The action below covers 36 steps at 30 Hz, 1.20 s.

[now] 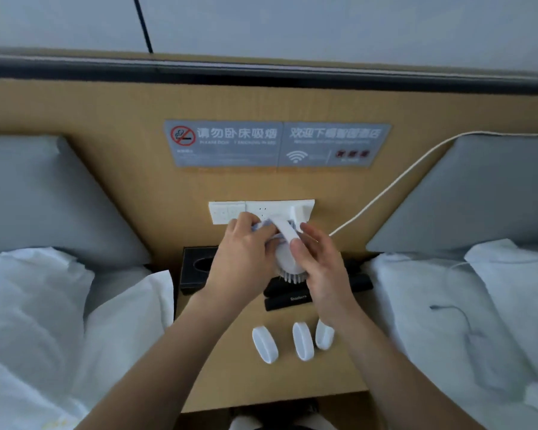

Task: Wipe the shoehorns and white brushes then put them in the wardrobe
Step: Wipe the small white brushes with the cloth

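Note:
Above the wooden nightstand (230, 367) I hold a white brush (288, 259), bristles pointing down and its handle angled up toward the wall. My right hand (317, 265) grips the brush body. My left hand (243, 259) pinches a pale wipe (263, 226) against the handle. Three white brushes lie in a row on the nightstand: one at the left (264, 344), one in the middle (303, 341), one at the right (324, 335) partly behind my right wrist. Black shoehorns (289, 301) lie under my hands, one printed with white lettering.
A black tissue box (196, 268) stands at the nightstand's back left. White sockets (227, 211) with a plugged charger (302, 209) and its cable (385, 190) sit on the wooden headboard. Beds with white linen flank the nightstand on both sides.

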Motion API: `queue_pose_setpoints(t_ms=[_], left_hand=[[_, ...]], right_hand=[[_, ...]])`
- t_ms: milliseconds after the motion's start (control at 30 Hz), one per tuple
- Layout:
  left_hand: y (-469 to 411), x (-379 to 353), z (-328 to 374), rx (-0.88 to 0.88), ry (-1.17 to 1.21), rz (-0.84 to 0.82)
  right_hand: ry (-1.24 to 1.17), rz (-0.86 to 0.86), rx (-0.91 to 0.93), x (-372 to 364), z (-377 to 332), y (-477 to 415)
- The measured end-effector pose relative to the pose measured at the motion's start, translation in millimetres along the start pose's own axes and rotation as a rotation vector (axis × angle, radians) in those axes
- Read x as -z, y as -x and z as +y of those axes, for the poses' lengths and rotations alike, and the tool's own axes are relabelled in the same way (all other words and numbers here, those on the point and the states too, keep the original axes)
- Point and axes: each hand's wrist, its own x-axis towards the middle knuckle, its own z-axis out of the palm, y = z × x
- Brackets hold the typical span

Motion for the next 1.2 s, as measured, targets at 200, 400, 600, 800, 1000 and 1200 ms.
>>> queue_pose_setpoints(t_ms=[200, 400, 600, 800, 1000, 1200], left_hand=[[-8.5, 6.9, 44.8, 0.023, 0.29, -0.376], [-20.6, 25.7, 45.5, 0.193, 0.387, -0.159], [-29.7, 12.6, 55.7, 0.181, 0.293, -0.061], [-5.5, 1.3, 81.4, -0.262, 0.195, -0.077], [-4.7, -0.6, 81.4, -0.256, 0.044, 0.008], [-18.3, 3.7, 62.7, 0.262, 0.163, -0.06]], right_hand=[[0.063, 0.101, 0.059, 27.9, -12.9, 6.2], [0.014, 0.067, 0.087, 50.2, -25.0, 12.8], [0.032, -0.058, 0.083, 54.4, -28.1, 13.5], [-0.119, -0.12, 0.096, 57.7, -27.0, 14.9], [-0.068, -0.139, 0.037, 61.7, -24.9, 24.3], [-0.284, -0.25, -0.039, 82.7, -27.2, 27.4]])
